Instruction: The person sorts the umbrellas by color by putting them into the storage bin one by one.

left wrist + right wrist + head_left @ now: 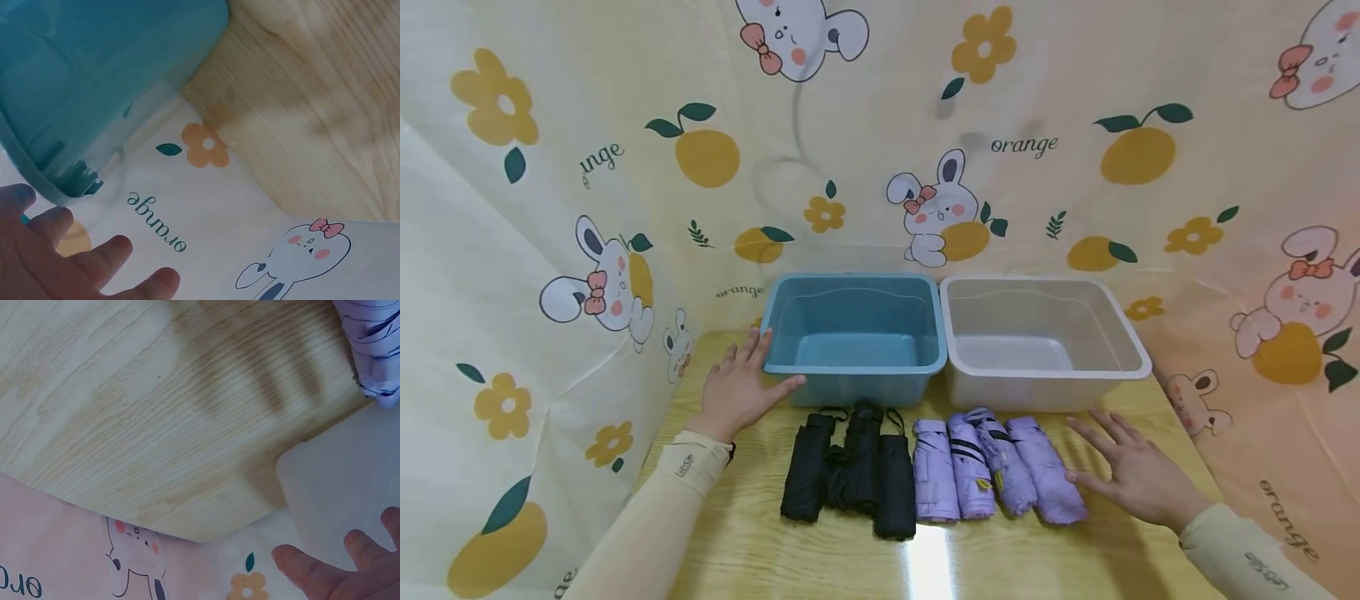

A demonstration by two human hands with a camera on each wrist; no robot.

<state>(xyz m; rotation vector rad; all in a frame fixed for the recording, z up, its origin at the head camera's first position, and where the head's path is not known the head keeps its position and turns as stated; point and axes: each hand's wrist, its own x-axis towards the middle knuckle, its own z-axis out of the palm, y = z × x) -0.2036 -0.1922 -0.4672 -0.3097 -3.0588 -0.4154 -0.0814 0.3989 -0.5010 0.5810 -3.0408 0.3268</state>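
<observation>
My left hand (741, 392) hovers by the left front corner of a blue plastic bin (853, 369), fingers spread and holding nothing. In the left wrist view its fingertips (112, 253) lie right by the rim of the blue bin (100, 69). Three folded black umbrellas (807, 471) lie side by side in front of that bin. Several folded purple umbrellas (935, 475) continue the row to the right. Beyond the rightmost purple umbrella (1048, 471) is my right hand (1138, 467), empty with fingers extended, its thumb tip close to that umbrella.
A white plastic bin (1048, 374) stands against the blue one, on its right. Both have nothing inside. The wooden table (775, 558) is bordered at the back and sides by a printed cloth (865, 217) with rabbits and oranges.
</observation>
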